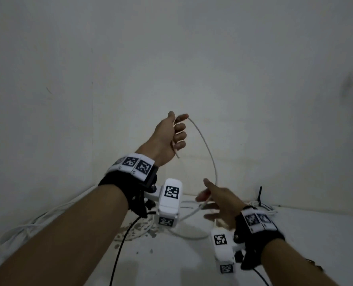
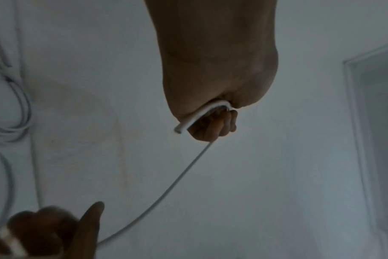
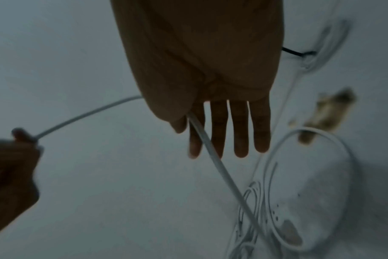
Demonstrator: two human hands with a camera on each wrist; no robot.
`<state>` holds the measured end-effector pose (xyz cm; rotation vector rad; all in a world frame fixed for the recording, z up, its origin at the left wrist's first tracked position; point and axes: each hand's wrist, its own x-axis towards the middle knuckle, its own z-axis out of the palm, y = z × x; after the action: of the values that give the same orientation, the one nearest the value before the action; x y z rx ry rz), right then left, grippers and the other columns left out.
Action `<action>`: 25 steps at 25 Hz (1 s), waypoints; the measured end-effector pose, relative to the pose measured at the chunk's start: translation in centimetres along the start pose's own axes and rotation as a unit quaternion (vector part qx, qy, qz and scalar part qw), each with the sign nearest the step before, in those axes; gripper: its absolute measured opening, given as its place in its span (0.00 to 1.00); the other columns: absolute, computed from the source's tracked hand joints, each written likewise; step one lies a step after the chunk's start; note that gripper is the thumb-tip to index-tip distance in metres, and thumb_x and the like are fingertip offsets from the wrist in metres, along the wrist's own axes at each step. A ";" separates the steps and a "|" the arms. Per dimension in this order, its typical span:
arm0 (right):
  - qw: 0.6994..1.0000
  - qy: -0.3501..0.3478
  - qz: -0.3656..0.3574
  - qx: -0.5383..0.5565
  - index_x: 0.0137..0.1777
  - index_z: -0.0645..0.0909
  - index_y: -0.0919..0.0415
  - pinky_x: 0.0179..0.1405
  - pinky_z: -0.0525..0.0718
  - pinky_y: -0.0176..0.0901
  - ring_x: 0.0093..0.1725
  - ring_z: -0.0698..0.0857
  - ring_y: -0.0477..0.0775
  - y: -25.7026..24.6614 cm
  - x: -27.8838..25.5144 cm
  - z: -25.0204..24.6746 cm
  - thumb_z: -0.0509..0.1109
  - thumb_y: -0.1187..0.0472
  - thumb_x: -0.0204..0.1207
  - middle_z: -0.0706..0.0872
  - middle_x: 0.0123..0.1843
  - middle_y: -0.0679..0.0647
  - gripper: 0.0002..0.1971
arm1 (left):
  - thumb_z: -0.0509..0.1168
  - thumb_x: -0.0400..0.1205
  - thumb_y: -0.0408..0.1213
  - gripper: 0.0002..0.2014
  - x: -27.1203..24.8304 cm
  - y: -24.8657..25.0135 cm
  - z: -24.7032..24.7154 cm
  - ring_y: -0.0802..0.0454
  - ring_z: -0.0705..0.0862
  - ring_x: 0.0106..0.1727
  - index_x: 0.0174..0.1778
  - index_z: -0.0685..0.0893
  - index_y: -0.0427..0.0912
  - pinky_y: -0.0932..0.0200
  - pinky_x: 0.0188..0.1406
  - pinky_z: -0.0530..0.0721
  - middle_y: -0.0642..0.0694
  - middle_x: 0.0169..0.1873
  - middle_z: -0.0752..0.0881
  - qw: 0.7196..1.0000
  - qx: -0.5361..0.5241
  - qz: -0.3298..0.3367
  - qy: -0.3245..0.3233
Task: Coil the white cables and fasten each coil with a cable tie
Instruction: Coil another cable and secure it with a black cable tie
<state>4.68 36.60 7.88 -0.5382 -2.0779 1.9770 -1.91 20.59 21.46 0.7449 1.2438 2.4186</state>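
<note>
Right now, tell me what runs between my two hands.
Only the white cable: it arcs from the left hand, which grips its end, down to the open right hand. Otherwise bare wall behind, clearest in the head view.

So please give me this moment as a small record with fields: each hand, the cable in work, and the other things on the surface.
left hand: raised, fingers curled round the white cable near its cut end
right hand: lower, fingers straight, cable runs between thumb and fingers
white cable: arcs from left hand down to right hand, then onto the white surface
loose white cables: lie at far left
coil with black cable tie: behind right wrist
</note>
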 end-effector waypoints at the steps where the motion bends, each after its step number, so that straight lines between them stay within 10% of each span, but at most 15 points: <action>1: 0.998 -0.024 0.007 0.058 0.28 0.76 0.57 0.54 0.83 0.56 0.47 0.90 0.60 1.0 -0.4 -0.6 0.67 0.37 0.80 0.92 0.40 0.59 0.27 | 0.46 0.91 0.50 0.21 0.2 0.4 0.3 0.59 0.57 0.15 0.48 0.79 0.42 0.68 0.13 0.53 0.54 0.20 0.66 1.000 -0.006 -0.003 -0.002; 5: 0.991 -0.046 -0.028 0.122 0.25 0.70 0.55 0.51 0.84 0.57 0.45 0.85 0.76 3.9 -1.3 -3.1 0.77 0.38 0.69 0.69 0.25 0.56 0.27 | 0.47 0.92 0.44 0.18 0.9 1.3 -0.1 0.59 0.58 0.13 0.51 0.79 0.38 0.67 0.11 0.53 0.55 0.18 0.67 0.999 -0.036 0.000 0.031; 8: 0.995 -0.051 -0.045 -0.072 0.32 0.82 0.60 0.50 0.83 0.51 0.64 0.85 0.72 5.3 -2.0 -4.6 0.74 0.39 0.72 0.89 0.39 0.61 0.23 | 0.47 0.91 0.41 0.16 1.6 1.1 -1.2 0.59 0.59 0.14 0.54 0.78 0.39 0.67 0.11 0.55 0.55 0.20 0.70 0.998 -0.026 0.022 0.059; 12: 0.988 -0.055 -0.056 -0.132 0.27 0.76 0.59 0.60 0.81 0.49 0.43 0.89 0.50 5.5 -2.9 -5.1 0.60 0.40 0.84 0.90 0.35 0.51 0.29 | 0.48 0.91 0.41 0.15 2.1 0.0 -1.5 0.57 0.66 0.19 0.54 0.79 0.41 0.64 0.17 0.62 0.53 0.26 0.76 0.996 -0.013 0.039 0.082; 14: 0.984 -0.070 -0.096 -0.134 0.26 0.66 0.53 0.38 0.84 0.45 0.23 0.74 0.49 4.3 -4.4 -4.0 0.54 0.40 0.86 0.74 0.25 0.52 0.28 | 0.49 0.91 0.41 0.14 2.0 -0.7 -1.1 0.56 0.71 0.22 0.56 0.80 0.43 0.61 0.23 0.67 0.52 0.30 0.78 0.996 -0.002 0.033 0.077; 16: 0.940 -0.073 -0.169 -0.288 0.31 0.61 0.53 0.26 0.71 0.34 0.23 0.66 0.44 2.8 -5.8 -2.8 0.49 0.45 0.90 0.68 0.29 0.51 0.24 | 0.51 0.91 0.40 0.13 1.9 -1.5 -0.8 0.55 0.75 0.28 0.57 0.81 0.44 0.59 0.29 0.72 0.51 0.33 0.79 0.997 0.008 0.024 0.070; 20: 0.793 -0.151 -0.193 -0.558 0.36 0.65 0.58 0.43 0.73 0.45 0.36 0.74 0.52 -0.4 -8.3 0.4 0.48 0.49 0.89 0.78 0.40 0.56 0.20 | 0.51 0.91 0.40 0.13 1.3 -2.9 -0.3 0.53 0.82 0.36 0.57 0.83 0.46 0.56 0.41 0.82 0.48 0.37 0.82 0.998 0.058 0.006 0.029; 23: 0.733 -0.184 -0.198 -0.624 0.49 0.69 0.56 0.50 0.72 0.48 0.51 0.78 0.60 -3.6 -9.5 2.3 0.46 0.48 0.89 0.82 0.60 0.65 0.16 | 0.51 0.91 0.40 0.13 0.3 -4.1 -0.3 0.47 0.87 0.40 0.59 0.81 0.43 0.49 0.52 0.87 0.43 0.40 0.85 0.996 0.081 -0.024 -0.011; 25: 0.705 -0.181 -0.233 -0.645 0.51 0.74 0.59 0.49 0.74 0.47 0.50 0.79 0.59 -5.6 -9.8 2.9 0.48 0.52 0.90 0.83 0.57 0.63 0.16 | 0.52 0.91 0.40 0.13 -0.4 -4.6 -0.6 0.44 0.88 0.44 0.62 0.80 0.40 0.44 0.57 0.87 0.40 0.44 0.85 0.995 0.080 -0.043 -0.033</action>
<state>11.80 29.80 14.09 0.2697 -3.1507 0.0811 -1.78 22.61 17.28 0.7924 1.4247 2.2269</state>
